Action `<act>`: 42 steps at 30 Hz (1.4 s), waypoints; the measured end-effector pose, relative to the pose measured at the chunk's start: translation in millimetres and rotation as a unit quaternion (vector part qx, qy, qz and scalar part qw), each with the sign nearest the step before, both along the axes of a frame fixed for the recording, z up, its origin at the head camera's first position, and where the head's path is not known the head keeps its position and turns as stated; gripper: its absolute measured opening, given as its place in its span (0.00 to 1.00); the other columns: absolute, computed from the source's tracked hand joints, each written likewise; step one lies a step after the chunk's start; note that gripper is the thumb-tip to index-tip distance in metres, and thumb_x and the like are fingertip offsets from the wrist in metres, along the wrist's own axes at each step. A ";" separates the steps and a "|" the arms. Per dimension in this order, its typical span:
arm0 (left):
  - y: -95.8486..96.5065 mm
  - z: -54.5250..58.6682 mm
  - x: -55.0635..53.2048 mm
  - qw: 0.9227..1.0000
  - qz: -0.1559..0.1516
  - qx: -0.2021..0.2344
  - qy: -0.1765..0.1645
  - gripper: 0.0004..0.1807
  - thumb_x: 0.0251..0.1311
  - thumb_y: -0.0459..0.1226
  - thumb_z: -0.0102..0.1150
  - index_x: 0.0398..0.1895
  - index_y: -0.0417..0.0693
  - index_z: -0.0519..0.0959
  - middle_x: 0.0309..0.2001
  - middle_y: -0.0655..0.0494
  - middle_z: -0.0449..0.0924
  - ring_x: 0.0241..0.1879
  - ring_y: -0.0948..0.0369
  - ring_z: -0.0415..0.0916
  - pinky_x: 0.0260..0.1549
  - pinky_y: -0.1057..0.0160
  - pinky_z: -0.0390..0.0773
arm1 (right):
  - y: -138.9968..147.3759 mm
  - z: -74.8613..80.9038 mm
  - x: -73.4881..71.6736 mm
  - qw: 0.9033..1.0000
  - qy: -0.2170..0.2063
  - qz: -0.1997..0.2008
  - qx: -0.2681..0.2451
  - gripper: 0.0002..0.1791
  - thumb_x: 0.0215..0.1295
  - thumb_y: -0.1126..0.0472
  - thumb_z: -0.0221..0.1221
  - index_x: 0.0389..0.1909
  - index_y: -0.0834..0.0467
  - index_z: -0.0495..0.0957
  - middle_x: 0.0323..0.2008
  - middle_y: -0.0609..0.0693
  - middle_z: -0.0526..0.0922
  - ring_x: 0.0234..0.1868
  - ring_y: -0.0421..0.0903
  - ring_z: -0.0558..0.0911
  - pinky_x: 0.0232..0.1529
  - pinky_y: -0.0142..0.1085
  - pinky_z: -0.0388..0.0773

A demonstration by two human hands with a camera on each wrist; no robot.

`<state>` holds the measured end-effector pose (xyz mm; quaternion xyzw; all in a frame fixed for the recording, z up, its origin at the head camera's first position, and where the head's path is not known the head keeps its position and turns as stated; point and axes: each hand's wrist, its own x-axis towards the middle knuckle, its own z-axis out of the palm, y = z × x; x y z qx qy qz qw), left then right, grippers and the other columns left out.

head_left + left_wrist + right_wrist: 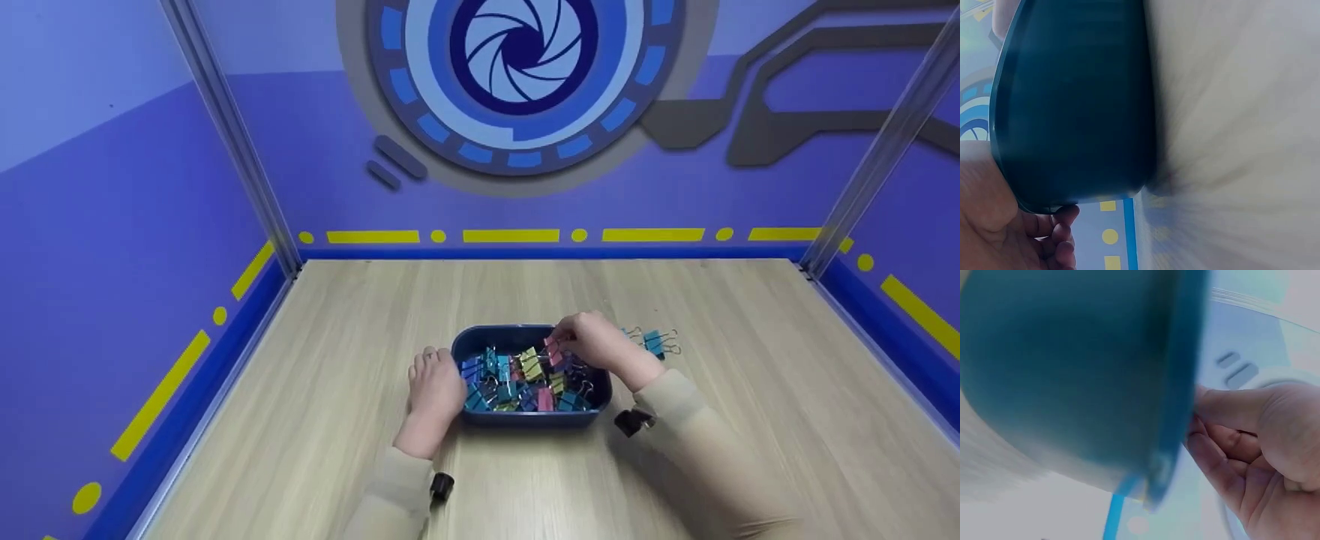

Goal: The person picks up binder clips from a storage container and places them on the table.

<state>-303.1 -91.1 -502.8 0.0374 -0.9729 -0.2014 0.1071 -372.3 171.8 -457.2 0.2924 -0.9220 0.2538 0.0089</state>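
A dark blue plastic box (529,421) with rounded corners holds many binder clips in teal, blue, yellow and pink. My left hand (437,384) grips its left side at the rim; in the left wrist view, fingers (1064,230) curl against the outer wall. Over the box's right back part, my right hand (596,343) pinches a pink binder clip (553,351) between thumb and fingertips. In the right wrist view the box wall (1072,371) hides that clip. A yellow binder clip (530,364) lies in the box just left of the pink one.
To the right of the box, a teal binder clip (655,343) lies on the wooden table (360,315), with another partly hidden behind my right hand. Blue-purple panels (300,165) with metal corner posts (232,135) stand around the table's back and sides.
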 end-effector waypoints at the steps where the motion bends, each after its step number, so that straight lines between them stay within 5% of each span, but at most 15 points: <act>1: 0.1 0.3 -0.1 1.000 0.001 0.000 -0.001 0.15 0.63 0.33 0.60 0.49 0.32 0.76 0.49 0.39 0.74 0.52 0.44 0.70 0.54 0.46 0.68 | 1.1 0.7 0.5 1.000 0.001 -0.001 0.002 0.07 0.62 0.74 0.64 0.39 0.64 0.87 0.33 0.54 0.90 0.35 0.49 0.89 0.43 0.42 0.85; 16: -0.2 -1.2 -0.6 1.000 0.003 -0.001 0.005 0.15 0.62 0.33 0.61 0.47 0.32 0.76 0.47 0.39 0.74 0.51 0.44 0.70 0.52 0.47 0.69 | -1.8 7.1 8.3 0.996 0.017 -0.026 0.080 0.04 0.63 0.73 0.63 0.36 0.65 0.86 0.29 0.53 0.88 0.28 0.43 0.84 0.36 0.39 0.84; 27: -0.6 -1.4 -1.0 1.000 -0.003 -0.007 0.013 0.15 0.61 0.33 0.62 0.48 0.32 0.76 0.49 0.38 0.75 0.51 0.43 0.71 0.52 0.46 0.69 | 13.3 27.7 12.2 1.000 0.017 -0.017 -0.016 0.05 0.65 0.73 0.62 0.39 0.68 0.86 0.30 0.54 0.89 0.29 0.44 0.88 0.33 0.37 0.85; 36: -0.8 -2.5 -0.5 1.000 -0.001 -0.005 0.003 0.16 0.61 0.33 0.62 0.49 0.31 0.75 0.49 0.38 0.74 0.52 0.43 0.70 0.53 0.46 0.69 | 57.4 38.4 8.3 0.995 0.044 -0.067 -0.060 0.08 0.64 0.72 0.64 0.42 0.66 0.87 0.37 0.59 0.90 0.37 0.52 0.89 0.41 0.46 0.85; 42: -1.0 -2.6 -0.8 1.000 -0.002 -0.005 0.007 0.15 0.61 0.33 0.61 0.48 0.32 0.75 0.48 0.38 0.74 0.51 0.43 0.70 0.52 0.47 0.69 | 96.7 39.6 6.0 0.989 0.050 -0.114 -0.080 0.09 0.64 0.73 0.63 0.43 0.69 0.86 0.40 0.65 0.89 0.38 0.56 0.87 0.37 0.35 0.82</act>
